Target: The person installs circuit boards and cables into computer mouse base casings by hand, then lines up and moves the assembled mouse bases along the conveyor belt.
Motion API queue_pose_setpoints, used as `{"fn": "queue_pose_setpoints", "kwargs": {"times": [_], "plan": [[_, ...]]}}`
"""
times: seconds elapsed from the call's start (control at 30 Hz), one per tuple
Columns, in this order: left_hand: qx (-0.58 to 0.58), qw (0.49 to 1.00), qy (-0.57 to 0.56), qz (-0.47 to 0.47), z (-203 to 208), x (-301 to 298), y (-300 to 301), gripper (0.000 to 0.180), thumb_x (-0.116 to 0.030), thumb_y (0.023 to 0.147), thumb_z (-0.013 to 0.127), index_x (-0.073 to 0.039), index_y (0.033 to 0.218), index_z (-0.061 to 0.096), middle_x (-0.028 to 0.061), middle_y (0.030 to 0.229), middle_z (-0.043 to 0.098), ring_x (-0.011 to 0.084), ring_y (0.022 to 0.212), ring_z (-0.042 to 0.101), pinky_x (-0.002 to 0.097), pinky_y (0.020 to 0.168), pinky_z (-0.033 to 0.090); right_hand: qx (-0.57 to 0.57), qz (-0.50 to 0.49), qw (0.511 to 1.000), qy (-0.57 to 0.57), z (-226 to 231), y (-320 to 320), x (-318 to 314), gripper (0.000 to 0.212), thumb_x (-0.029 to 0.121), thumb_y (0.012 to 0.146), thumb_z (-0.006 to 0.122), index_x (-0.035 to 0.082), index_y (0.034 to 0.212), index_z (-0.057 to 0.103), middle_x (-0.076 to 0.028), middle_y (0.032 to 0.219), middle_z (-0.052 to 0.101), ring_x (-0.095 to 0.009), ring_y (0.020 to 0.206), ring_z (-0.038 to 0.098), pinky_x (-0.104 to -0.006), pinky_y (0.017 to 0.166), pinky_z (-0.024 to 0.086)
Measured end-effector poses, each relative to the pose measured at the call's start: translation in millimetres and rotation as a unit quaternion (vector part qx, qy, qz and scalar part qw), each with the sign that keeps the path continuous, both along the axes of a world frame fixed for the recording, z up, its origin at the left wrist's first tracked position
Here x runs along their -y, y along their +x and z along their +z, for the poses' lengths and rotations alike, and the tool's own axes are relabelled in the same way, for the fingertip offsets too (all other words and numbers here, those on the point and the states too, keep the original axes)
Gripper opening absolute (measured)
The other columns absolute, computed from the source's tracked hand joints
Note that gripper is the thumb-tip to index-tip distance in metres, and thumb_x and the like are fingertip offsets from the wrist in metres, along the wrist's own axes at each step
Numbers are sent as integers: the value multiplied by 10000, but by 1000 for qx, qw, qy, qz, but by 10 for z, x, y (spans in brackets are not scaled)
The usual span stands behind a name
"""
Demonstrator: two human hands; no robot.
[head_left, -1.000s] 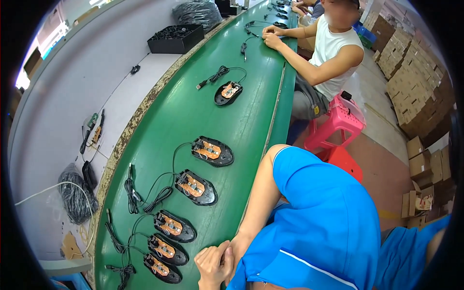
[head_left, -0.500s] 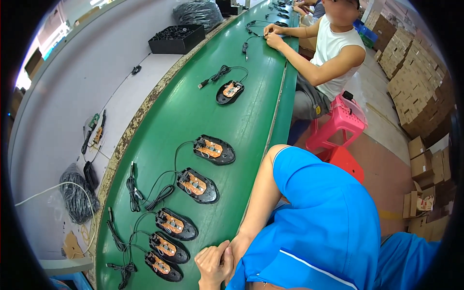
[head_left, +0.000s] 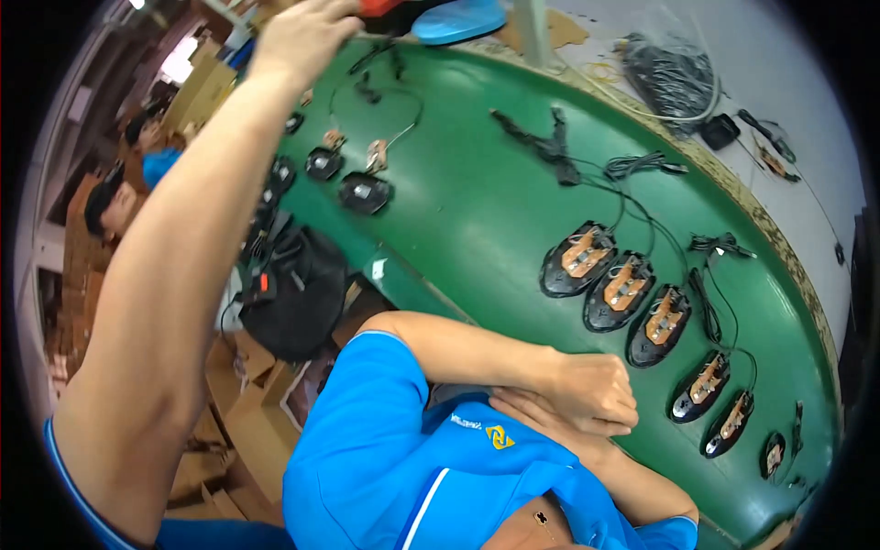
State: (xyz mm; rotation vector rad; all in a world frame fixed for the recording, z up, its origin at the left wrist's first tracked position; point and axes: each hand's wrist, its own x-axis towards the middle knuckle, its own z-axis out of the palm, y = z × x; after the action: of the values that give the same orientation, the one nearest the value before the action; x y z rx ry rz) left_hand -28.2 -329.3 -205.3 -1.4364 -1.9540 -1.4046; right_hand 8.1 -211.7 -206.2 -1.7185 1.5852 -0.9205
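My left forearm lies folded across my blue shirt. My left hand (head_left: 598, 394) is closed with its fingers curled, resting over my right forearm. My right hand (head_left: 524, 403) lies flat against my shirt, partly hidden under my left forearm, with its visible fingers stretched out. Neither hand shows an object in it. Just beyond my hands, on the green belt (head_left: 458, 247), several opened black computer mice (head_left: 658, 325) lie in a row. Their orange circuit boards are exposed, and their black cables are attached.
Another person's bare arm (head_left: 183, 257) reaches up from the lower left to a red object (head_left: 379, 7). Further mouse parts (head_left: 365, 192) lie farther left. A black bag (head_left: 293, 293) is beside the belt, a plastic-wrapped bundle (head_left: 669, 82) beyond it. Co-workers (head_left: 115, 206) sit at far left.
My view has swung left along the belt, so the row of mice now appears on the right. Another person's reaching arm has come into view. My arms remain folded.
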Motion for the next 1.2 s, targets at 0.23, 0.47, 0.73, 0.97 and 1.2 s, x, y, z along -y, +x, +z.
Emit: {"fn": "queue_pose_setpoints", "kwargs": {"times": [0.23, 0.47, 0.73, 0.97, 1.2], "plan": [[11, 1000, 2, 17, 58, -25, -89, 180, -82, 863, 682, -75, 747, 545, 29, 628, 478, 218, 532, 484, 338, 481, 344, -207, 12, 978, 25, 122, -131, -21, 672, 236, 998, 387, 40, 1613, 203, -105, 1697, 186, -246, 1566, 184, -381, 1290, 183], [27, 1000, 7, 4, 88, -11, -93, 202, -68, 859, 672, -80, 730, 516, 31, 622, 462, 213, 535, 484, 340, 476, 329, -262, 3, 965, 26, 98, -88, -10, 684, 194, 993, 389, 41, 1619, 159, -103, 1703, 170, -226, 1566, 188, -362, 1295, 186], [35, 999, -21, 25, 88, 48, -91, 194, -88, 851, 677, -80, 710, 544, 46, 616, 543, 252, 532, 542, 367, 490, 404, -326, -1, 945, 32, 165, -89, 32, 671, 214, 992, 376, 53, 1619, 197, -98, 1692, 206, -245, 1554, 217, -375, 1278, 209], [27, 991, 14, 127, 200, 146, -36, 135, -80, 859, 678, -74, 757, 591, 42, 632, 561, 238, 528, 527, 348, 502, 410, -133, -37, 990, 9, 73, -36, 46, 630, 213, 999, 373, 67, 1605, 282, -118, 1636, 326, -281, 1498, 331, -399, 1222, 302], [73, 968, 36, 239, 312, 440, 207, 42, -40, 841, 692, -44, 852, 652, 46, 661, 590, 209, 522, 496, 322, 513, 410, -187, -58, 980, -14, 144, -6, 18, 573, 183, 996, 423, 67, 1556, 390, -142, 1539, 465, -310, 1379, 484, -399, 1126, 413]]}}
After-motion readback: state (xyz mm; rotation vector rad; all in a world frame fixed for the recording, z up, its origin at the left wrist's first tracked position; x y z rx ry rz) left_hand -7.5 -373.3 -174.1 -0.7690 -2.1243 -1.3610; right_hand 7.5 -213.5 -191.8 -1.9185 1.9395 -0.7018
